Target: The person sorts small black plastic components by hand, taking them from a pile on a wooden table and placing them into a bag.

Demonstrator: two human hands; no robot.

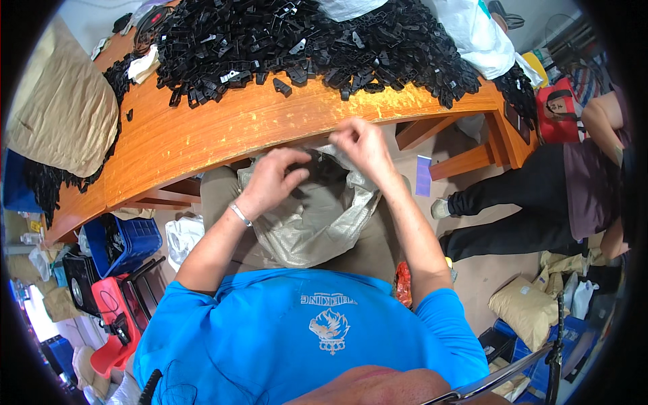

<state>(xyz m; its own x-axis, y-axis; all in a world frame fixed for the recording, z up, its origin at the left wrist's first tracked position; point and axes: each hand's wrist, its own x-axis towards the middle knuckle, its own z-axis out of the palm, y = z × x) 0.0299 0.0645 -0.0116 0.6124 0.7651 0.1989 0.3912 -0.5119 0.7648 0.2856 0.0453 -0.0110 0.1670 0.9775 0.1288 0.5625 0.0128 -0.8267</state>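
A pale woven sack [300, 243] lies over my lap with its mouth open, and dark pieces [331, 169] show inside it. Over the left side of the mouth is my left hand [273, 179], fingers curved and thumb apart, with no held thing visible. My right hand [361, 145] is higher, by the table edge, its fingers drawn together and slightly blurred. Whatever those fingers may hold is hidden. Across the wooden table [223, 138] spreads a large heap of small black plastic parts [304, 50]; one loose part [282, 87] lies at its near edge.
A tan sack [61, 101] stands at the table's left end. Below are a blue crate [125, 243], a white bag [184, 239] and a red chair [115, 317]. Another person [533, 196] stands on the right near a red bag [559, 111]. Table legs [466, 160] stand ahead.
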